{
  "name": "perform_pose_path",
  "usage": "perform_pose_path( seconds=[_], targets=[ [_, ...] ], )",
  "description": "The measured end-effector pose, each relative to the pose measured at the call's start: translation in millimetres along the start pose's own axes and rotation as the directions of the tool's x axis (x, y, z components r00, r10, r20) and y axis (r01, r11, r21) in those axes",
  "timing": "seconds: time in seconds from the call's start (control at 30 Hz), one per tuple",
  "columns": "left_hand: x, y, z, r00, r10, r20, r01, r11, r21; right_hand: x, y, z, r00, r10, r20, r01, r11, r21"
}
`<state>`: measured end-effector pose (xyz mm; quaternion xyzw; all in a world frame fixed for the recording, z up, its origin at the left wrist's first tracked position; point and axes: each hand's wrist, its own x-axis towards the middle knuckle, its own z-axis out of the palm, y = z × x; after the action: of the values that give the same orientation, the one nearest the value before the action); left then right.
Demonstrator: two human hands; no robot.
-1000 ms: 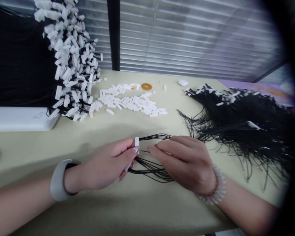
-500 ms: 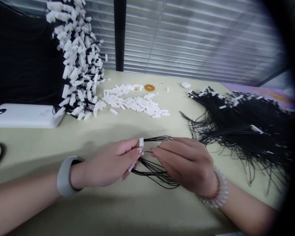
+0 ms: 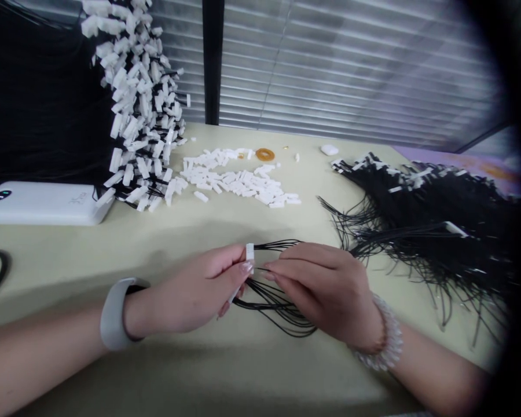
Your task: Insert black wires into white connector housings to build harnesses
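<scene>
I held a white connector and a single black wire over the bench, toward its front edge.
My left hand pinched the connector — my right hand, fingers narrowed on the wire, kept its end just beside — and loose white pieces lay nearer the back edge.

Matt plastic connector, smooth plastic-coated wires, smooth matt tabletop.
</scene>
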<state>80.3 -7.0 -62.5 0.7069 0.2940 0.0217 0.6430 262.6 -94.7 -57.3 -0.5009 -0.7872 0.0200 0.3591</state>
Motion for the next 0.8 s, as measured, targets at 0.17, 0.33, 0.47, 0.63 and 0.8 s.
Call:
perform_pose_path(
  seconds=[0.17, 0.33, 0.47, 0.63, 0.8],
  targets=[
    [-0.2, -0.9, 2.1, 0.999, 0.038, 0.014, -0.038, 0.999, 0.016, 1.1, 0.8, 1.9, 0.998, 0.039, 0.053, -0.042, 0.997, 0.059],
    [-1.0, -1.5, 2.5, 0.998, 0.059, 0.010, -0.060, 0.995, 0.085, 1.7, 0.8, 3.9, 1.000, -0.012, -0.017, 0.012, 1.000, 0.001],
    [-2.0, -1.2, 3.2, 0.994, 0.106, -0.001, -0.105, 0.990, 0.097, 0.9, 1.3, 5.5, 1.000, -0.029, -0.006, 0.029, 1.000, -0.003],
    [-1.3, -2.4, 5.6, 0.996, 0.085, -0.002, -0.085, 0.996, 0.008, 2.2, 1.7, 3.6, 1.000, -0.010, 0.023, 0.010, 1.000, 0.013],
    [2.6, -4.7, 7.3, 0.988, 0.038, -0.148, -0.062, 0.985, -0.164, 10.6, 15.8, -21.5, 0.980, 0.178, -0.088, -0.180, 0.984, -0.014]
  ],
)
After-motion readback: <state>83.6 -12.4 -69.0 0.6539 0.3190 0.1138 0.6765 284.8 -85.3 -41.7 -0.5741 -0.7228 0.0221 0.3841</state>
